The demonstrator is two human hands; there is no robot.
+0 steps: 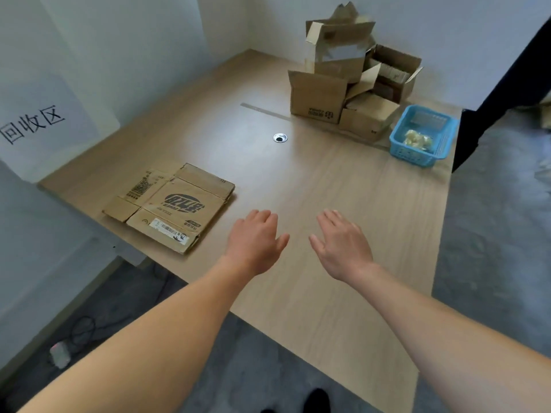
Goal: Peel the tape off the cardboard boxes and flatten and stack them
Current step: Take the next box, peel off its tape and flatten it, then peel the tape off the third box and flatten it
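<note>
A flattened cardboard box (171,207) with black print lies on the wooden table (328,219) at the near left, on top of other flat cardboard. A pile of several unflattened cardboard boxes (351,81) stands at the far right corner, some with flaps open. My left hand (256,242) hovers over the table just right of the flat stack, fingers extended and empty. My right hand (340,242) is beside it, palm down, fingers spread, holding nothing.
A blue plastic basket (423,135) with crumpled tape scraps sits right of the box pile. A round cable hole (280,138) is in the table's middle. A white sign with characters (32,123) hangs on the left wall. Cables lie on the floor below.
</note>
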